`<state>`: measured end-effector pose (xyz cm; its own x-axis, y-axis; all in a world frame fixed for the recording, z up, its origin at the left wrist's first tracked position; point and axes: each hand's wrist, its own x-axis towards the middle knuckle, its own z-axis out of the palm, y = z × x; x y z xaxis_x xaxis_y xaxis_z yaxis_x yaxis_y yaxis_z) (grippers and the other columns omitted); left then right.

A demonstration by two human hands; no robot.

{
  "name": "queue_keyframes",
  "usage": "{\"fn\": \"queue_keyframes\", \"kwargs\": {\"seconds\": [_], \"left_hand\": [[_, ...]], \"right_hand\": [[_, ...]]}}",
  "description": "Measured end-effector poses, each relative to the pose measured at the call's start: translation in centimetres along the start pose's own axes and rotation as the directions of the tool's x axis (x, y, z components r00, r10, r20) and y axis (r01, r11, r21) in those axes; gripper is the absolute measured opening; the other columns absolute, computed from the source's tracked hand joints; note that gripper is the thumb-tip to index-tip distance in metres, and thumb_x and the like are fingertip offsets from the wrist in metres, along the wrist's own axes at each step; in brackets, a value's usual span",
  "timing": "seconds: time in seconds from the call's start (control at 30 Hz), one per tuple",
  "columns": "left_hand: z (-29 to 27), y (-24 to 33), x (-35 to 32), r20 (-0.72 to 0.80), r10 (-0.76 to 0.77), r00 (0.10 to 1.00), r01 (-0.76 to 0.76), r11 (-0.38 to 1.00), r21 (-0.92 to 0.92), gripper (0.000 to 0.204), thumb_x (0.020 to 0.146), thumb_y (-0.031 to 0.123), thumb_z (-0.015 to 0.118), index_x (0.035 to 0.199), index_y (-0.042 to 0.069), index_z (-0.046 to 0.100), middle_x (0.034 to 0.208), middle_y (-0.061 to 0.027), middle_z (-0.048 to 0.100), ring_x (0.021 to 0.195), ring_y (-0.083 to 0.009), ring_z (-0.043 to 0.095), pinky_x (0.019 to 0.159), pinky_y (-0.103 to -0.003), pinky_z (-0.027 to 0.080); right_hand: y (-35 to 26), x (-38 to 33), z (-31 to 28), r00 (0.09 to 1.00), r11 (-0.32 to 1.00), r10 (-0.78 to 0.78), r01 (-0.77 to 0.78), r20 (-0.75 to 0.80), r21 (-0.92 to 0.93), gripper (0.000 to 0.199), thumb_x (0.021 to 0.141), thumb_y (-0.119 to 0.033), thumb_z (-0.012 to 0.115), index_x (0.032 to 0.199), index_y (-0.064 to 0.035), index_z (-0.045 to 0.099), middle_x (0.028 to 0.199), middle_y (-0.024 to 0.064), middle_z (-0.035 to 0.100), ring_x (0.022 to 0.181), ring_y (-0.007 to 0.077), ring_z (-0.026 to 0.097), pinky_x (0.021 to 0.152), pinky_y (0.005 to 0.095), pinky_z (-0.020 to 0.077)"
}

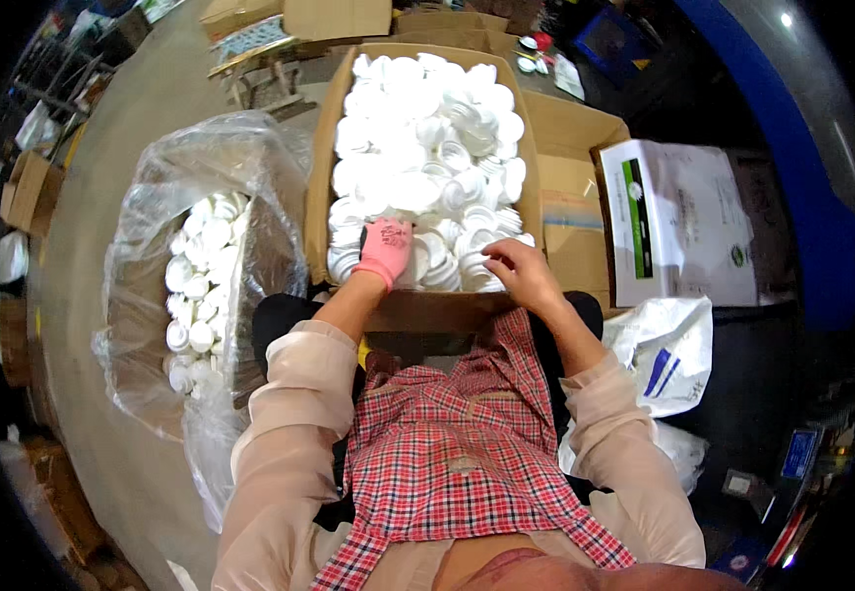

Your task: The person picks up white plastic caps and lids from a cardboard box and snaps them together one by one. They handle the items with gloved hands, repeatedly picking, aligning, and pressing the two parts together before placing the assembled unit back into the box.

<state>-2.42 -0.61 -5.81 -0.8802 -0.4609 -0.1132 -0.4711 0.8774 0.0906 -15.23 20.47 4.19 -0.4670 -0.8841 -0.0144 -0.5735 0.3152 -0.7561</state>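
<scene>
Many white lids [417, 138] fill the box [437, 307]; fewer lie in the plastic bag [142, 217] at left, so plenty seems left to handle. Gloved left hand [386, 250] and curled right hand [526, 273] meet the box's near end; whether either grips a lid, I cannot tell.

The person's forearms reach forward from beige sleeves [304, 394] rolled near the elbows. The left hand [386, 248], in a pink glove, is back up, its fingertips hidden. The bare right hand [523, 271] turns inward, fingers loosely curled, thumb apart from them.
</scene>
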Motion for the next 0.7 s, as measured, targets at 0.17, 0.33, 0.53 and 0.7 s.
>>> {"fn": "queue_keyframes", "kwargs": {"seconds": [0.17,0.33,0.53,0.7], "left_hand": [[-4.7,-5.0,-1.6,-0.571,-0.405,0.714,0.014,0.823,-0.567,0.032,0.078,0.026,0.066,0.097,0.001,0.061,0.091,-0.0208,0.065,0.082,-0.0345,0.064,0.076,-0.038,0.051],[-9.8,-9.0,-3.9,-0.030,-0.363,0.931,-0.248,-0.573,-0.781,0.032,0.079,0.005,0.061,0.110,0.000,0.055,0.101,-0.0129,0.057,0.098,-0.0299,0.059,0.083,-0.043,0.054],[-11.4,-8.3,-2.6,-0.231,-0.075,0.970,-0.170,-0.888,-0.427,0.056,0.085,0.018,0.063,0.133,-0.001,0.042,0.132,-0.0204,0.050,0.118,-0.0354,0.050,0.100,-0.054,0.042],[-12.8,-8.1,-3.8,-0.584,-0.160,0.796,-0.429,0.532,-0.730,0.059,0.086,0.024,0.067,0.133,-0.001,0.040,0.130,-0.0172,0.051,0.111,-0.0267,0.055,0.095,-0.040,0.047]], "right_hand": [[1.6,6.3,6.8,0.997,0.990,-0.074,0.072,-0.006,-0.122,0.014,0.082,-0.011,0.064,0.092,-0.0019,0.066,0.093,0.0172,0.062,0.090,0.0344,0.059,0.080,0.0412,0.0475],[0.8,8.7,14.8,0.938,0.890,-0.332,0.346,0.098,-0.296,0.043,0.076,-0.010,0.069,0.116,-0.0060,0.053,0.111,0.0184,0.055,0.104,0.0385,0.053,0.089,0.0412,0.0450],[4.1,10.8,18.3,0.897,0.797,-0.428,0.433,0.112,-0.422,0.041,0.071,-0.010,0.071,0.108,-0.0039,0.057,0.098,0.0170,0.051,0.092,0.0367,0.053,0.078,0.0423,0.0462],[0.6,11.7,11.2,0.980,0.972,-0.190,0.197,-0.059,0.131,0.034,0.063,-0.004,0.069,0.096,-0.0004,0.062,0.088,0.0142,0.054,0.093,0.0311,0.054,0.077,0.0359,0.0458]]}}
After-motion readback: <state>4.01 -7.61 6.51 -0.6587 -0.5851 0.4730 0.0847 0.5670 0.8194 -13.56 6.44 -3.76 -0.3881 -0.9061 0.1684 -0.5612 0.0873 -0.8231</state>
